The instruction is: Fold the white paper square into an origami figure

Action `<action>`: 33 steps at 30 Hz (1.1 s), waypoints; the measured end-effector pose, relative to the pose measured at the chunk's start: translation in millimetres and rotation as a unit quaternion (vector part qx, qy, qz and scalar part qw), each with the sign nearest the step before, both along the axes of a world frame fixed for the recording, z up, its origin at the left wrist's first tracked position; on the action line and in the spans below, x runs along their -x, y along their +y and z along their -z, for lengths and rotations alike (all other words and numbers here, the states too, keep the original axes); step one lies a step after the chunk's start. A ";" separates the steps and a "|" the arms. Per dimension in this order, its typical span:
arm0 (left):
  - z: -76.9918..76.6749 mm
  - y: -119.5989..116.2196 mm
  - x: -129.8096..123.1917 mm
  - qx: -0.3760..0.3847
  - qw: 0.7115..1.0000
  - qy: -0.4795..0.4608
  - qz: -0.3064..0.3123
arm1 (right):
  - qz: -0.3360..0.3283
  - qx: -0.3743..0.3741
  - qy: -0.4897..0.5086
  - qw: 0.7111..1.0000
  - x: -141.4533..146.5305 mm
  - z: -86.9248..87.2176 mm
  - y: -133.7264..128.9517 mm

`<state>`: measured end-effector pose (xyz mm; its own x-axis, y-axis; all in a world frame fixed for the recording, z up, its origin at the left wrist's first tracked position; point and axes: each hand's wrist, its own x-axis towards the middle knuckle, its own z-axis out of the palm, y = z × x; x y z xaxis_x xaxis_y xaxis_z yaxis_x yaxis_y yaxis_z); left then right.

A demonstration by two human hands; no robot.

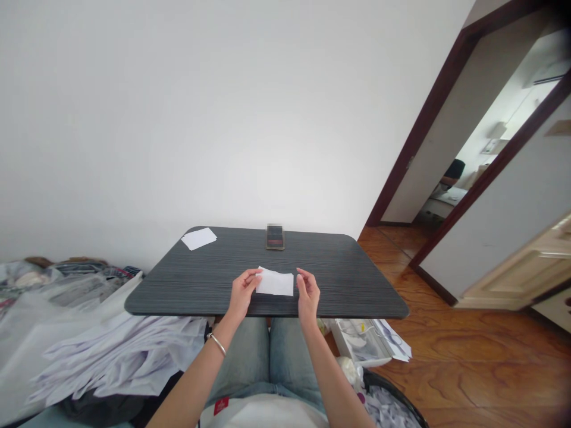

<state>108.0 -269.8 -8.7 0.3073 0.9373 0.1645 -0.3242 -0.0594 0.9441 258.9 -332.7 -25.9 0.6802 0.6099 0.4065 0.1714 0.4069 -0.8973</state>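
Observation:
A small white sheet of paper (275, 283) with a slightly wavy top edge is just above the near part of the dark table. My left hand (243, 291) pinches its left edge between thumb and fingers, and a silver bangle circles that wrist. Just off the paper's right edge is my right hand (308, 294), its thumb and forefinger curved and a little apart, with nothing visible between them. Toward the far left corner of the table lies a small stack of white paper sheets (198, 238).
The dark wood-grain table (330, 261) stands against a white wall. At its back edge lies a phone-like dark device (275, 236). Folded white cloth (120, 356) is heaped at the left. A white box (360, 343) and a bin of paper scraps (388, 410) sit at lower right.

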 end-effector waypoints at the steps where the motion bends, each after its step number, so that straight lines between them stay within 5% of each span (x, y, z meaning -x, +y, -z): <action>1: 0.0 0.0 0.2 -0.001 1.000 0.001 -0.001 | -0.015 0.010 0.010 1.000 0.0 0.4 0.7; 7: 0.2 0.1 0.4 -0.003 1.000 0.006 -0.001 | -0.102 0.030 0.060 0.993 0.3 5.5 3.6; 33: 1.5 1.2 0.3 -0.001 0.998 0.016 0.057 | -0.171 0.089 0.050 0.980 4.6 5.6 8.5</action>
<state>107.7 -268.6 -10.1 0.4180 0.8952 0.1545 -0.2983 -0.0254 0.9541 254.3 -324.2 -31.5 0.4543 0.8646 0.2148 -0.0394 0.2603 -0.9647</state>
